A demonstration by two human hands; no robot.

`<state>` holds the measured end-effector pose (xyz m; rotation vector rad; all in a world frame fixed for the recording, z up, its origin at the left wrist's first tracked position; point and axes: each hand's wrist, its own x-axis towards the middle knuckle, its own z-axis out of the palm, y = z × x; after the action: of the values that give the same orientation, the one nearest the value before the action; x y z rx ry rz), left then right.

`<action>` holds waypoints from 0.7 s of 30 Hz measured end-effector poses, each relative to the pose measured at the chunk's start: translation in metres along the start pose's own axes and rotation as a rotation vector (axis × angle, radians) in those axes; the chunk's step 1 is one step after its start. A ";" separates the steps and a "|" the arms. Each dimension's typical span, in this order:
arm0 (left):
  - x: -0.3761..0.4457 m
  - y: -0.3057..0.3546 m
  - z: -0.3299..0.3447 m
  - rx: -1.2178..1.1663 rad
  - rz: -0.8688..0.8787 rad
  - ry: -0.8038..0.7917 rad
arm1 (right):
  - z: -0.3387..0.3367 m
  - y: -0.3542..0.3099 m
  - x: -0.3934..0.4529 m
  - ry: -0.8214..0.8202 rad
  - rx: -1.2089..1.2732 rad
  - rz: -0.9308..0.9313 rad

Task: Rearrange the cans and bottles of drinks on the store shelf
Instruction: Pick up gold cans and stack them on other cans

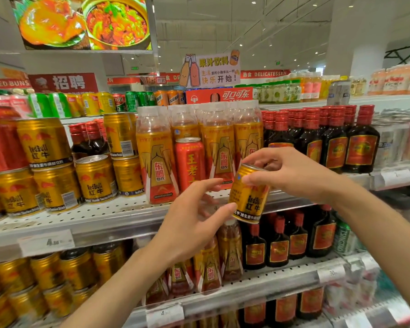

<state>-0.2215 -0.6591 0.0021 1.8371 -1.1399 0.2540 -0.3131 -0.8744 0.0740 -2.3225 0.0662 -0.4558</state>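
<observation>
White perforated metal formed the shelf (109, 213), which ran across the whole view with price tags on its front edge. Gold cans (57, 185) stood stacked two high on its left part, tall bottles (158, 157) with gold and red labels stood in the middle, and dark bottles (334, 140) with red caps filled the right. A red can (189, 162) stood among the tall bottles. In front of the shelf edge, held in the air and tilted, was a single gold can (250, 194). The right hand (291, 172) grasped it near the top, fingers curled over the rim. The left hand (194, 221) reached up beside it, fingers loosely spread, the thumb tip touching the can's lower side.
</observation>
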 end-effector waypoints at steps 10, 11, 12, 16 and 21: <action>-0.034 -0.014 -0.042 -0.228 -0.086 -0.086 | 0.052 -0.056 -0.010 0.061 0.016 0.029; -0.038 -0.017 -0.052 -0.228 -0.077 -0.080 | 0.059 -0.065 -0.010 0.063 0.005 0.029; -0.043 -0.021 -0.062 -0.226 -0.067 -0.075 | 0.067 -0.075 -0.011 0.065 0.001 0.028; -0.061 -0.043 -0.112 -0.209 -0.046 -0.050 | 0.105 -0.116 -0.005 0.064 0.021 0.008; -0.080 -0.074 -0.177 -0.193 -0.032 0.009 | 0.155 -0.164 0.014 0.063 0.041 -0.017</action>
<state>-0.1584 -0.4613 0.0083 1.6807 -1.0887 0.1289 -0.2615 -0.6552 0.0913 -2.2701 0.0674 -0.5344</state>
